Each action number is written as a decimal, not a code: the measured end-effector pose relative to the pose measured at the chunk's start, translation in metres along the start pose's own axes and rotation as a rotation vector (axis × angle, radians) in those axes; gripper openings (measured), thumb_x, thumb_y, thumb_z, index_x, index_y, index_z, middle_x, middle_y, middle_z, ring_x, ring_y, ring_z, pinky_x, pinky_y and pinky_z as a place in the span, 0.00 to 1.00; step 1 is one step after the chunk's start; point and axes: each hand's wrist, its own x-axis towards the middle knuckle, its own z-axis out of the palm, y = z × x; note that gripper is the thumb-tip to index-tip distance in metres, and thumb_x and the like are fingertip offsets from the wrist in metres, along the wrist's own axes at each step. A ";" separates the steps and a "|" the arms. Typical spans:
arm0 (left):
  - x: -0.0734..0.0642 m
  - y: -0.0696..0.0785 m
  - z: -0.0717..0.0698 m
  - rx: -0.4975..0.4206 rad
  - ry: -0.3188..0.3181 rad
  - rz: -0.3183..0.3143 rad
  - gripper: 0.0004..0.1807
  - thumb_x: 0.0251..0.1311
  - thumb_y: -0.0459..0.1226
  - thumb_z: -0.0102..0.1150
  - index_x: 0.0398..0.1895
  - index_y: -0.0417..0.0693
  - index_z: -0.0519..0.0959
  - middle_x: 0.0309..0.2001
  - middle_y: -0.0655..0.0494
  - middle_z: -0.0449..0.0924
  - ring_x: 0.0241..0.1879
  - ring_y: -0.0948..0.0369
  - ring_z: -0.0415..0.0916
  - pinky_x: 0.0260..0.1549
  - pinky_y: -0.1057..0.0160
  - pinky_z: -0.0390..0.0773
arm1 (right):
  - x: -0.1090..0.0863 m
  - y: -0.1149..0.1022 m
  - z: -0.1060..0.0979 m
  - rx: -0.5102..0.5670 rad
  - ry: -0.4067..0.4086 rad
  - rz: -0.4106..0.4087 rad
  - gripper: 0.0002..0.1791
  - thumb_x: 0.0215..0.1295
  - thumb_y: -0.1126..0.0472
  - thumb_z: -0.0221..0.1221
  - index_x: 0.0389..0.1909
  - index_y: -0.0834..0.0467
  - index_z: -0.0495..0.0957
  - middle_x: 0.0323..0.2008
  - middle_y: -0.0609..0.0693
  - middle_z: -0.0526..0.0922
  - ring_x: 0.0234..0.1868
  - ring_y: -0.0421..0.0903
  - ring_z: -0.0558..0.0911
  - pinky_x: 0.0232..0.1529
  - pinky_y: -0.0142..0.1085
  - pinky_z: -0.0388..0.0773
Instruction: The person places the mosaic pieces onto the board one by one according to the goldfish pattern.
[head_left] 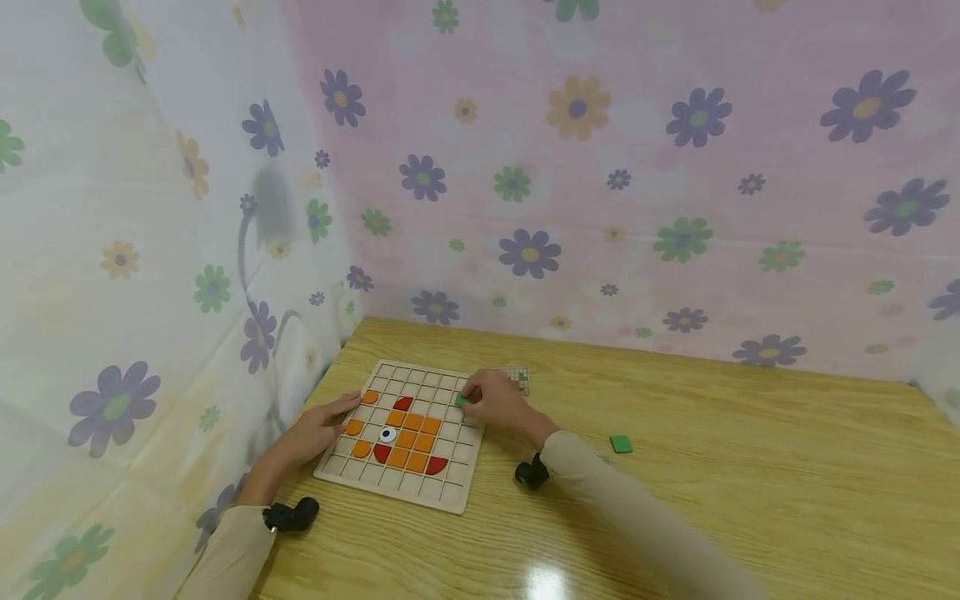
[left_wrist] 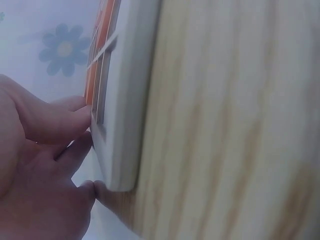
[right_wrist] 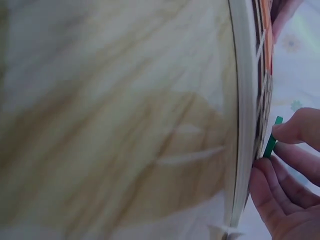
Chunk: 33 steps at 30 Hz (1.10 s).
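A wooden grid board (head_left: 360,479) lies on the table, partly filled with orange squares (head_left: 406,439), red quarter-round pieces (head_left: 437,465) and a white eye piece (head_left: 387,434). Several orange discs (head_left: 362,449) sit along its left side. My left hand (head_left: 309,433) rests at the board's left edge, the thumb touching it near a disc; the left wrist view shows the fingertips against its side. Over the upper right part of the board, my right hand (head_left: 501,406) pinches a green square tile (right_wrist: 272,137) between thumb and fingers. In the right wrist view this tile stands tilted at the board's surface.
Another green square tile (head_left: 621,443) lies on the wooden table (head_left: 720,483) to the right of the board. A small card with a grid pattern (head_left: 522,380) is partly hidden behind my right hand. Flower-printed cloth (head_left: 585,192) hangs behind and at the left.
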 end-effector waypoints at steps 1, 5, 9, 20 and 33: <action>0.000 0.000 0.000 -0.002 -0.002 0.001 0.30 0.61 0.24 0.46 0.69 0.38 0.62 0.71 0.43 0.54 0.71 0.43 0.45 0.64 0.41 0.48 | 0.002 -0.001 0.002 -0.002 0.003 -0.003 0.05 0.56 0.68 0.62 0.33 0.63 0.84 0.33 0.53 0.80 0.30 0.43 0.79 0.32 0.32 0.76; -0.001 0.000 -0.001 -0.018 -0.009 0.005 0.30 0.60 0.24 0.46 0.69 0.38 0.62 0.71 0.42 0.54 0.71 0.42 0.44 0.64 0.40 0.47 | 0.007 -0.006 0.008 0.018 0.014 -0.040 0.05 0.54 0.73 0.60 0.30 0.67 0.84 0.30 0.56 0.81 0.25 0.42 0.76 0.29 0.32 0.74; -0.001 -0.001 0.000 -0.014 -0.005 0.017 0.30 0.60 0.24 0.46 0.69 0.37 0.62 0.71 0.41 0.54 0.70 0.42 0.44 0.64 0.39 0.48 | 0.010 -0.012 0.011 -0.019 0.009 -0.021 0.07 0.56 0.74 0.58 0.25 0.65 0.84 0.26 0.53 0.78 0.23 0.39 0.68 0.26 0.30 0.66; -0.001 -0.002 0.000 -0.026 -0.007 -0.011 0.30 0.63 0.25 0.45 0.70 0.39 0.60 0.72 0.43 0.52 0.71 0.43 0.44 0.64 0.40 0.49 | 0.007 -0.017 0.010 -0.071 0.009 0.004 0.10 0.59 0.76 0.54 0.35 0.68 0.84 0.32 0.57 0.77 0.33 0.47 0.74 0.37 0.37 0.76; -0.001 -0.003 0.001 -0.028 -0.014 -0.012 0.30 0.61 0.24 0.45 0.70 0.38 0.60 0.72 0.42 0.52 0.71 0.42 0.43 0.64 0.40 0.49 | -0.010 -0.024 -0.004 -0.030 -0.056 0.074 0.08 0.62 0.70 0.55 0.37 0.64 0.83 0.40 0.55 0.78 0.41 0.50 0.76 0.40 0.41 0.75</action>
